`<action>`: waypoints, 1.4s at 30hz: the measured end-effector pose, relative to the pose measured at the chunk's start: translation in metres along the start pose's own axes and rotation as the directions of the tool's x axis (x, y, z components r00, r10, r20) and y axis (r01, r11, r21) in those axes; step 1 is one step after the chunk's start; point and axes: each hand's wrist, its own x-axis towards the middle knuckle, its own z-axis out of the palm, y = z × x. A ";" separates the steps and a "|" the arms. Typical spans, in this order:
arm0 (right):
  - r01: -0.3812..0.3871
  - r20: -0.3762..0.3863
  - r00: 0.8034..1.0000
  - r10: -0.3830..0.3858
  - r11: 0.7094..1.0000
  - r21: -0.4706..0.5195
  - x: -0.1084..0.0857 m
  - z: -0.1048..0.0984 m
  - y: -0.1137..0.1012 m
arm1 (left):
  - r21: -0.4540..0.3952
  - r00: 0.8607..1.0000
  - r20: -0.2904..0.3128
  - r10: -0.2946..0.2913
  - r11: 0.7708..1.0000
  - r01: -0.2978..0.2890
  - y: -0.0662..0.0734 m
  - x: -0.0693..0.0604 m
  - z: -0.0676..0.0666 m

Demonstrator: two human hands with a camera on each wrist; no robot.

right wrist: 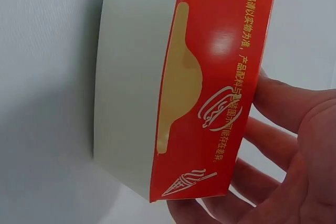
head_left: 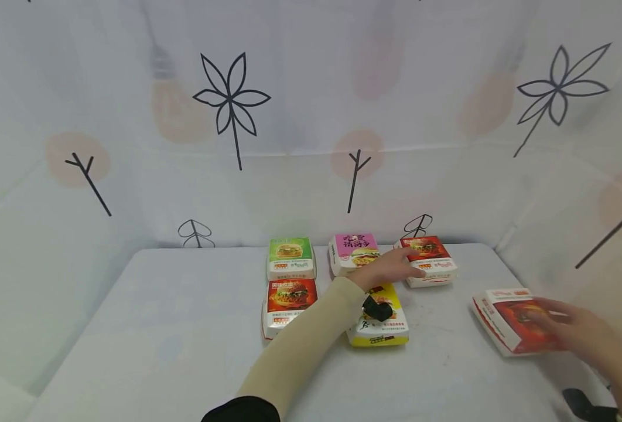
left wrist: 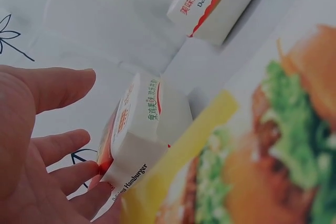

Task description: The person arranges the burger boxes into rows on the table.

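Note:
My left hand [head_left: 387,268] reaches over the table to a red-topped hamburger box [head_left: 431,261] at the back right. Its fingers are spread and fairly straight, with fingertips at the box's left side; in the left wrist view they meet the white box [left wrist: 152,119] near its lower edge. At the right, my right hand [head_left: 580,328] grips another red hamburger box [head_left: 532,328], tilted. The right wrist view shows that box's red and white sides [right wrist: 215,87], with thumb and fingers around it. Whether it touches the table is unclear.
A yellow hamburger box [head_left: 378,334] lies under the left wrist, with a purple one [head_left: 354,243] behind it. Further left, a green box [head_left: 291,252] stands behind a red one [head_left: 290,299]. A patterned cloth wall [head_left: 300,193] borders the white table [head_left: 184,328].

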 end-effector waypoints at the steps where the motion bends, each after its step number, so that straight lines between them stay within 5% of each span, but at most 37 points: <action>1: 0.012 0.006 1.000 -0.012 1.000 0.008 -0.001 0.001 -0.002 | 0.001 1.000 0.001 0.004 1.000 -0.004 0.000 0.000 0.000; 17: 0.138 -0.029 0.990 -0.137 0.989 0.045 -0.017 0.025 -0.036 | -0.008 1.000 -0.014 0.007 1.000 -0.007 -0.001 -0.003 0.000; 27: 0.132 -0.127 0.985 -0.119 0.986 0.098 -0.021 0.046 -0.061 | -0.002 1.000 -0.021 0.015 1.000 -0.015 -0.002 -0.003 0.003; 42: 0.169 -0.162 0.975 -0.150 0.979 0.111 -0.030 0.063 -0.089 | 0.003 0.999 -0.025 0.030 1.000 -0.030 -0.001 -0.010 0.000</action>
